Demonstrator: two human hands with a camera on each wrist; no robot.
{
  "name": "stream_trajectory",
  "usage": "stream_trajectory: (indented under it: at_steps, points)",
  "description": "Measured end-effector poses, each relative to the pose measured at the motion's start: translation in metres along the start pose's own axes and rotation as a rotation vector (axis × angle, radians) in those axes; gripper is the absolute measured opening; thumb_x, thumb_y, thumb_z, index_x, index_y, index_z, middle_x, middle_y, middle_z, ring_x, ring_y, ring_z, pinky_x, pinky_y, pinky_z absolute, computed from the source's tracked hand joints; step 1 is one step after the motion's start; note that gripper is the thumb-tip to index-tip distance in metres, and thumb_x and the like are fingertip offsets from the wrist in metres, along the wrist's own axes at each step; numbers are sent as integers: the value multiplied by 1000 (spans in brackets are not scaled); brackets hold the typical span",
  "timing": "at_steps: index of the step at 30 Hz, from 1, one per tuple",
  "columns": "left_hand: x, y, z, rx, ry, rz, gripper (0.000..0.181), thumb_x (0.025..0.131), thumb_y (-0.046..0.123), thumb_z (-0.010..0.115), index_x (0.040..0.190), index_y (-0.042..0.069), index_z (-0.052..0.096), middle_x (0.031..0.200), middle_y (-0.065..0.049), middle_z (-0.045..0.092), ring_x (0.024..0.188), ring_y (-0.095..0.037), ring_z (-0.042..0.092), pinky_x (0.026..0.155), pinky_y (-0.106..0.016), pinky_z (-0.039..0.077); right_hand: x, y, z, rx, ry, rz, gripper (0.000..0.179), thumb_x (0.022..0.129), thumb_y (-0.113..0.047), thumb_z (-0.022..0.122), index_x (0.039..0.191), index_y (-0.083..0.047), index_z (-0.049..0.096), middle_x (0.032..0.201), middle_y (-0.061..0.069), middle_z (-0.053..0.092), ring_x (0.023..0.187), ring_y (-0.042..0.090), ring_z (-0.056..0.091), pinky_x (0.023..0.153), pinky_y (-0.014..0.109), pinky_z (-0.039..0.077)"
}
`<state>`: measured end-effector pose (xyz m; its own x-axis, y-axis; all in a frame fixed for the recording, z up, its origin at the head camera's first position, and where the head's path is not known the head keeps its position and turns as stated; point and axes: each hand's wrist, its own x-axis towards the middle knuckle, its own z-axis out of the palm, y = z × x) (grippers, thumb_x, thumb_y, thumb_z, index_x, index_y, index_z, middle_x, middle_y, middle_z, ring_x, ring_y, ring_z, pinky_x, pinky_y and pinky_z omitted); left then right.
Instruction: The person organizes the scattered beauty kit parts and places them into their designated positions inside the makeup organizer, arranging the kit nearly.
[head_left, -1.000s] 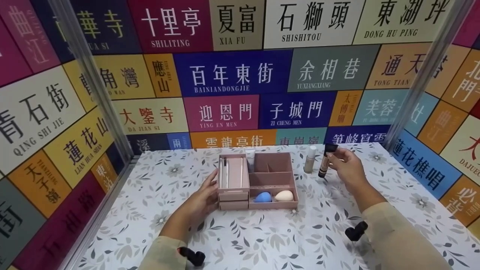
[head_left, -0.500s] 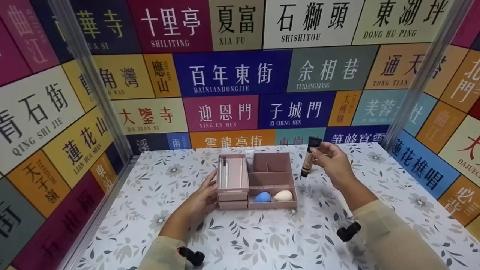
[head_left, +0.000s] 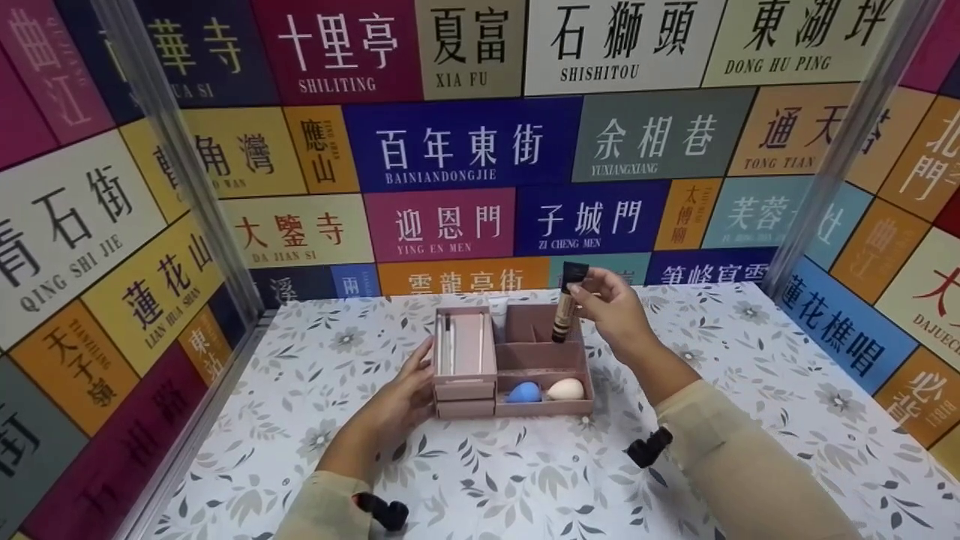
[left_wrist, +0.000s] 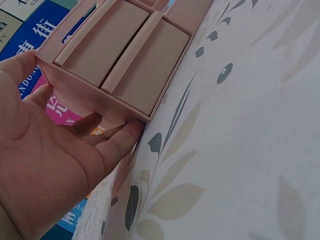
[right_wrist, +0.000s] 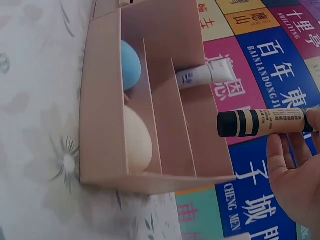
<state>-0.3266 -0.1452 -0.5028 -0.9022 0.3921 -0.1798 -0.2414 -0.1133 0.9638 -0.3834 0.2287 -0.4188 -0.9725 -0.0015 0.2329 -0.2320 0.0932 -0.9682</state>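
My right hand (head_left: 619,315) pinches a beige cosmetic tube (head_left: 565,306) by its flat black end, with the black cap pointing down. In the head view the tube overlaps the back right compartment of a pink organizer box (head_left: 544,407). The right wrist view shows the tube's cap (right_wrist: 228,124) beside the box's rear compartment. My left hand (head_left: 401,394) rests against the box's left side; in the left wrist view its fingers (left_wrist: 112,147) touch the side wall near the drawers (left_wrist: 145,65).
A blue makeup sponge (head_left: 524,392) and a cream one (head_left: 566,388) lie in the front compartment. Thin sticks (head_left: 448,345) lie in the top left tray. A white tube (right_wrist: 207,74) stands in a rear compartment. The table (head_left: 525,480) has a leaf-patterned cover.
My right hand has carried the cosmetic tube leftward, from the right of the organizer box to over its back right compartment. My left hand stays at the box's side.
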Motion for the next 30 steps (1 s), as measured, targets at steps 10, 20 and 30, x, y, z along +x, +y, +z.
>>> stream_trajectory:
  at_steps: [10, 20, 30]
  points:
    - [1, -2, 0, -3, -14, 24, 70, 111, 39, 55, 168, 52, 17, 183, -6, 11, 164, -37, 30, 134, -56, 27, 19, 8, 38, 31, 24, 36, 37, 103, -18, 73, 136, -8, 61, 118, 4, 73, 102, 13, 72, 93, 34, 63]
    - [1, 0, 1, -22, 4, 3, 67, 110, 39, 57, 165, 58, 24, 182, -2, 15, 164, -35, 33, 133, -55, 29, 22, 32, 60, -48, -28, 85, 38, 102, -16, 74, 136, -5, 62, 130, 16, 72, 108, 20, 73, 92, 32, 65]
    - [2, -1, 0, -7, 3, 2, 67, 110, 41, 56, 165, 58, 22, 183, -4, 12, 164, -37, 30, 134, -57, 27, 18, 47, 65, -57, -51, 148, 33, 103, -13, 71, 132, 0, 62, 135, 21, 71, 111, 20, 72, 93, 29, 62]
